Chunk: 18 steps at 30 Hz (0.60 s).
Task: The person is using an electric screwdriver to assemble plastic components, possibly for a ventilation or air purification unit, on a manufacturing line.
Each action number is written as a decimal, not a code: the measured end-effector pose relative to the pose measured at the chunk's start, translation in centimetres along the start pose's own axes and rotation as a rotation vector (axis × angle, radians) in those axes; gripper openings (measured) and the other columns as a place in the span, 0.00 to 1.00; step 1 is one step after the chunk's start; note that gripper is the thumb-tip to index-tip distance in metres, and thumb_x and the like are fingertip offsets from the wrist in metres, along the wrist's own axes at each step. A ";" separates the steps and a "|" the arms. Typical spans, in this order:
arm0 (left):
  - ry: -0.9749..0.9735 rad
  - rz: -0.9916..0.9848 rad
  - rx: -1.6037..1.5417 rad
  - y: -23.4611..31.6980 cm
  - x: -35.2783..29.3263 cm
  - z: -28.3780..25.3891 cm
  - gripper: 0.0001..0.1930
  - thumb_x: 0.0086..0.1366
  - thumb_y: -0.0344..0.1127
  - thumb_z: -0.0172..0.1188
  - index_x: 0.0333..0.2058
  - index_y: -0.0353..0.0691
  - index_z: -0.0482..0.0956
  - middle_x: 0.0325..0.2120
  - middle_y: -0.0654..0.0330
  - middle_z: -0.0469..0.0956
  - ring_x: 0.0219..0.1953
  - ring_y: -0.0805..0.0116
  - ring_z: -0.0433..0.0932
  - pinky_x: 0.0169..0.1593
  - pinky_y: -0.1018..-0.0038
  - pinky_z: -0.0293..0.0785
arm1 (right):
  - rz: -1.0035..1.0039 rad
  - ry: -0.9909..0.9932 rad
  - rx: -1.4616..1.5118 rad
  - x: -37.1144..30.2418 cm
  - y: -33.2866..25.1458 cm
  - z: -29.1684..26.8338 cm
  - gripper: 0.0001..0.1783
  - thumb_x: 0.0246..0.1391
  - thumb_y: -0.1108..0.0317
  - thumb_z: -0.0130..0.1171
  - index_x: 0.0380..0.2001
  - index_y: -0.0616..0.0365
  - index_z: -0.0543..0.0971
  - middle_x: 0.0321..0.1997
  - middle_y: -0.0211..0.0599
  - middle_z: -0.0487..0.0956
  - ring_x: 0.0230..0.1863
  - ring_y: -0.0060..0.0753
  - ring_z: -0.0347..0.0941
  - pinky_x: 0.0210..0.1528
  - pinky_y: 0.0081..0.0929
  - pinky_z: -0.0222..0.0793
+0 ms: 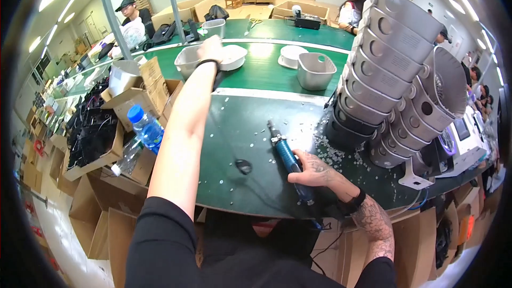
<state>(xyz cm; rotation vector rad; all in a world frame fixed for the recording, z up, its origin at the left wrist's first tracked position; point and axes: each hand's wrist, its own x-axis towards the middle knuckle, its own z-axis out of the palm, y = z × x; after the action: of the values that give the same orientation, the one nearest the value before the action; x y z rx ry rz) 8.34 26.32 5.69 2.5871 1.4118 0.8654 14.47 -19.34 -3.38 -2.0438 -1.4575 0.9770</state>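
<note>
My left arm reaches far across the bench, and my left hand (pixel 211 49) is at a grey plastic housing (pixel 186 60) on the green belt, with a white basket-like part (pixel 233 57) just to its right. Its fingers are too blurred to show whether they grip either part. Nearer to me, my right hand (pixel 316 172) is closed round the blue-green body of an electric screwdriver (pixel 287 155), whose tip points away and slightly left. Many small pale screw-like pieces (pixel 333 155) lie scattered just right of the screwdriver.
Tall nested stacks of grey housings (pixel 381 64) rise at the right. Another grey housing (pixel 317 70) and a white round part (pixel 292 56) sit on the belt. A small black ring-like piece (pixel 243 167) lies left of the screwdriver. Bottles (pixel 146 128) and cardboard boxes crowd the left.
</note>
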 end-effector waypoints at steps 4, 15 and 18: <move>0.016 -0.155 0.097 -7.9 0.7 2.3 0.17 0.68 0.43 0.57 0.50 0.40 0.81 0.50 0.42 0.81 0.56 0.45 0.80 0.59 0.54 0.76 | 0.053 -0.190 0.982 2.3 2.0 -0.8 0.36 0.51 0.65 0.63 0.63 0.65 0.65 0.45 0.46 0.76 0.36 0.34 0.78 0.37 0.30 0.76; 0.241 -0.016 0.046 -7.7 0.3 2.9 0.14 0.65 0.45 0.62 0.43 0.45 0.84 0.45 0.51 0.82 0.49 0.47 0.81 0.51 0.54 0.78 | -0.125 -0.317 1.280 1.0 2.6 -0.5 0.37 0.53 0.75 0.57 0.64 0.60 0.56 0.43 0.42 0.71 0.26 0.33 0.75 0.25 0.31 0.74; 0.378 0.168 -0.068 -4.8 -1.5 1.3 0.12 0.64 0.42 0.63 0.40 0.41 0.83 0.40 0.50 0.83 0.45 0.46 0.82 0.48 0.56 0.77 | -0.140 -0.294 1.275 0.7 2.6 -0.6 0.35 0.53 0.74 0.57 0.63 0.61 0.56 0.42 0.42 0.71 0.25 0.33 0.75 0.24 0.30 0.74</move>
<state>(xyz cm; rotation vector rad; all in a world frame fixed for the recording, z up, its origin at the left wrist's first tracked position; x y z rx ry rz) 4.76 28.16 2.42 2.6158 1.2184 1.4634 16.65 -19.61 -5.04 -0.8722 -0.6736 1.5975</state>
